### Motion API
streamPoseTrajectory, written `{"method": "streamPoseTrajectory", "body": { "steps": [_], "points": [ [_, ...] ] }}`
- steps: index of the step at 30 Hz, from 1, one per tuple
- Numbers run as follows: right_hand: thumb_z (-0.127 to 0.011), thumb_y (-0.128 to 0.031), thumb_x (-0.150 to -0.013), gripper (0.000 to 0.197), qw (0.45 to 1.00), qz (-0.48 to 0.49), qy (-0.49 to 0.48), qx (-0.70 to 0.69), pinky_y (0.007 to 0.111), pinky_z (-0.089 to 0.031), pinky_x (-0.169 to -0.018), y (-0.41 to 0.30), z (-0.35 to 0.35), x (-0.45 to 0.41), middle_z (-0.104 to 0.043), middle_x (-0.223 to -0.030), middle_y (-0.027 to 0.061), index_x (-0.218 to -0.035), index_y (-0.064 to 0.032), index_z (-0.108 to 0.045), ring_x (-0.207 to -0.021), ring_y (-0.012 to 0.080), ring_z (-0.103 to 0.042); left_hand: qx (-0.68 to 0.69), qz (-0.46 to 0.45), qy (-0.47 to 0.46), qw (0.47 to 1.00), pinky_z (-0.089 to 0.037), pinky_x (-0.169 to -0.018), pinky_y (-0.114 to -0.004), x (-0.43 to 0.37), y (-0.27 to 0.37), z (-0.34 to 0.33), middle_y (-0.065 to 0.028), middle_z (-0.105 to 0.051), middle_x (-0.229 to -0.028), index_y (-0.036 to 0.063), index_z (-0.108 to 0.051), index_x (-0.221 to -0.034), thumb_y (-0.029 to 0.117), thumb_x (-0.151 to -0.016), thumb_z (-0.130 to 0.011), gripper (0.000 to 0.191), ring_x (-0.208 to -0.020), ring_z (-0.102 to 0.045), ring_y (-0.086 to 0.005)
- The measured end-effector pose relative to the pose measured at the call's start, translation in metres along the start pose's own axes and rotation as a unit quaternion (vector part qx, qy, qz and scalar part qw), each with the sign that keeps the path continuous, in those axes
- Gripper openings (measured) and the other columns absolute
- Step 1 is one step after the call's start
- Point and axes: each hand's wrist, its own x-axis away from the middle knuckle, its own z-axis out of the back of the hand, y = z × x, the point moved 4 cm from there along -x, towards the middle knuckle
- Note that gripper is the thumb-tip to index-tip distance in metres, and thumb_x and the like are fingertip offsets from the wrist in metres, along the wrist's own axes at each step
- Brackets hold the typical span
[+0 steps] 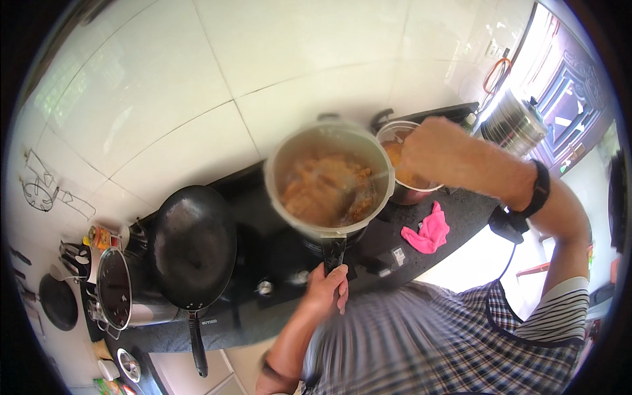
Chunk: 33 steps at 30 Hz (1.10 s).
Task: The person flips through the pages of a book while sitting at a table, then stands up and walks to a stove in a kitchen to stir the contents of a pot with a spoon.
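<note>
A deep metal pot [330, 224] with a long black handle and brownish food in it sits above the stove. My left hand [328, 291] is closed around its handle. My right hand [427, 153] is raised over the pot's right side and the rim of a smaller pot [412, 185], which holds orange-brown food. The right hand's fingers are curled, and a thin, blurred utensil seems to run from them into the large pot. Steam or blur softens the food.
A black wok [195, 247] rests on the stove [256, 247] at the left, its handle towards me. Beside it stands a glass lid [114, 288]. A pink cloth [428, 229] lies on the dark counter [461, 212] at the right. A tall steel pot [513, 123] stands near the window.
</note>
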Motion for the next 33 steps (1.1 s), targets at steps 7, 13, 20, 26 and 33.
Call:
{"method": "streamPoseTrajectory", "body": {
  "steps": [7, 13, 20, 26, 33],
  "points": [
    [-0.068, -0.017, -0.076, 0.012, 0.996, -0.044, 0.079, 0.022, 0.041, -0.057, -0.06, 0.028, -0.015, -0.012, -0.072, -0.074, 0.0091, -0.074, -0.0077, -0.075, -0.075, 0.0286, -0.073, -0.002, 0.002, -0.009, 1.0, -0.042, -0.036, -0.031, 0.0, 0.001, 0.0, -0.0032, -0.049, -0.062, 0.0049, -0.048, -0.088, 0.021, -0.104, -0.053, 0.023, -0.043, -0.048, -0.0138],
    [-0.067, -0.016, -0.078, 0.013, 0.998, -0.048, 0.045, 0.014, 0.042, -0.058, -0.062, 0.033, -0.046, -0.022, -0.073, -0.077, 0.0106, -0.075, -0.007, -0.076, -0.075, 0.0303, -0.073, -0.011, -0.009, -0.009, 1.0, -0.043, -0.037, -0.03, 0.0, 0.001, -0.003, -0.0033, -0.049, -0.062, 0.0046, -0.047, -0.088, 0.02, -0.103, -0.052, 0.023, -0.043, -0.048, -0.0138],
    [-0.069, -0.019, -0.08, 0.015, 0.995, -0.102, -0.017, 0.015, 0.042, -0.06, -0.067, 0.043, -0.026, -0.008, -0.075, -0.085, 0.0112, -0.086, -0.0083, -0.077, -0.08, 0.0311, -0.074, 0.0, -0.004, -0.004, 1.0, -0.043, -0.037, -0.031, 0.003, 0.001, 0.001, -0.0034, -0.049, -0.062, 0.0045, -0.046, -0.087, 0.018, -0.103, -0.053, 0.022, -0.043, -0.048, -0.0139],
    [-0.065, -0.014, -0.077, 0.014, 0.995, -0.082, 0.052, -0.012, 0.044, -0.057, -0.06, 0.035, -0.06, -0.015, -0.072, -0.075, 0.0121, -0.072, -0.0061, -0.075, -0.074, 0.0319, -0.073, -0.004, -0.017, -0.016, 1.0, -0.043, -0.037, -0.031, -0.001, -0.002, -0.001, -0.0034, -0.049, -0.062, 0.0044, -0.046, -0.086, 0.02, -0.103, -0.053, 0.024, -0.044, -0.048, -0.0136],
    [-0.067, -0.017, -0.083, 0.015, 0.993, -0.109, 0.034, 0.013, 0.043, -0.06, -0.069, 0.039, -0.002, -0.027, -0.074, -0.089, 0.012, -0.088, -0.0069, -0.077, -0.085, 0.0309, -0.074, 0.015, -0.01, -0.004, 1.0, -0.043, -0.037, -0.031, 0.001, -0.001, 0.001, -0.0038, -0.05, -0.062, 0.0043, -0.047, -0.087, 0.019, -0.103, -0.053, 0.023, -0.043, -0.049, -0.0141]
  ]
}}
